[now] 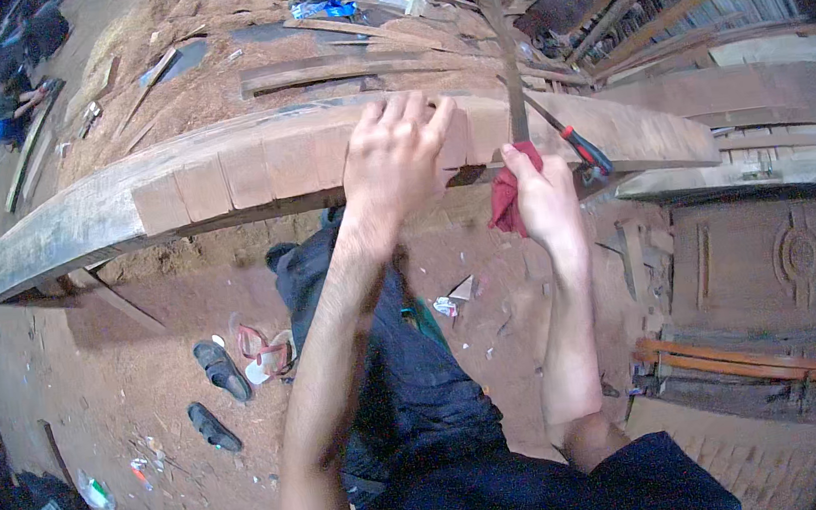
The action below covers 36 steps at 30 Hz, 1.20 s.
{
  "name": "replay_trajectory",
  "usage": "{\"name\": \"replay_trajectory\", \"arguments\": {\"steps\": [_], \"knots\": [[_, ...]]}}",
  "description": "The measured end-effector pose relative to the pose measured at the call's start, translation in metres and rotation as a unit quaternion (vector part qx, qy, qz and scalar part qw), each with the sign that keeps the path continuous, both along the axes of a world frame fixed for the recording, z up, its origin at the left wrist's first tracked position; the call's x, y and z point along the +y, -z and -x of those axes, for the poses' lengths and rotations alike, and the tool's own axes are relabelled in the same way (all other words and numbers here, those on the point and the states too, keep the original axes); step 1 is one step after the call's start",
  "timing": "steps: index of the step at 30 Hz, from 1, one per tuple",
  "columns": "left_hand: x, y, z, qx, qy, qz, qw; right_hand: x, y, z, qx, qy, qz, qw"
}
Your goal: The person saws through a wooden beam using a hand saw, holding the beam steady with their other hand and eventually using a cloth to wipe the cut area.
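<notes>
A long, thick wooden beam (52, 220) spans the view, with a row of short wooden pieces (245, 177) side by side along its near edge. My left hand (397, 155) is closed over one of these wooden blocks (455, 139), its fingers bent across the top. In my right hand (551, 198) a red cloth (505, 202) is wrapped round the lower end of a long, narrow, flat blade (511, 62), which points up and away. Just right of that hand, a screwdriver-like tool with a red and black handle (585, 149) lies on the beam.
Sawdust (198, 88) and loose planks (337, 69) lie beyond the beam. Sandals (220, 370) and scraps are on the floor at left. A carved wooden panel (770, 254) and an orange-brown rail (752, 362) are at right. Another person (10, 114) works far left.
</notes>
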<state>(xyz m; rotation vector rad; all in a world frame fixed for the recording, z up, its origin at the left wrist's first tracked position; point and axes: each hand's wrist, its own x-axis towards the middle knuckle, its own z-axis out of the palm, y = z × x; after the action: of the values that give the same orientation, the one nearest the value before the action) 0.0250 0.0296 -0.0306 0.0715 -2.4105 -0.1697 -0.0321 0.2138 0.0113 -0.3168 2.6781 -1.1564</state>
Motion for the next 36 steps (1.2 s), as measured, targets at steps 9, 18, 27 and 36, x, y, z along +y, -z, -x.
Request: {"name": "replay_trajectory", "arguments": {"steps": [9,18,27,36], "knots": [[-0.020,-0.044,0.028,-0.158,-0.016,-0.061,0.985,0.045,0.029,-0.075,-0.123,0.046,0.036,0.991],[-0.012,-0.023,0.017,-0.101,0.001,-0.043,0.994,0.036,-0.010,-0.058,-0.031,0.035,0.136,0.990],[-0.003,0.005,0.009,0.022,-0.011,0.030,0.999,-0.004,-0.005,-0.006,-0.006,0.036,0.013,0.999],[-0.007,-0.016,0.016,-0.058,-0.021,-0.033,0.998,0.002,0.020,-0.007,0.055,0.024,-0.129,0.990]]}}
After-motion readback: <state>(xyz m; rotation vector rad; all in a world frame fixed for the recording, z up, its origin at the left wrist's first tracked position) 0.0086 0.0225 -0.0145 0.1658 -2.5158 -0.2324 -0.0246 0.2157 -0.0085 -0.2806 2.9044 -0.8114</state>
